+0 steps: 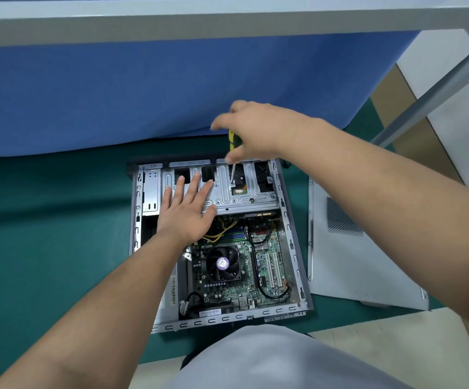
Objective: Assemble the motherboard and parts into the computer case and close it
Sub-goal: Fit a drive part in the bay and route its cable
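An open computer case (292,228) lies flat on a green mat, with the motherboard (258,265) and its black CPU fan (223,263) inside. A silver metal drive bracket (244,197) spans the far end of the case. My left hand (187,209) rests flat on the bracket's left part, fingers spread. My right hand (255,130) grips a screwdriver with a yellow handle (231,140); its shaft points down to a screw on the bracket. The handle is mostly hidden by my fingers.
The grey side panel (362,248) lies on the mat right of the case. A blue partition (143,94) rises just behind the case under a grey table edge. A metal table leg (435,88) slants at the right. My grey-clothed knee is at the bottom.
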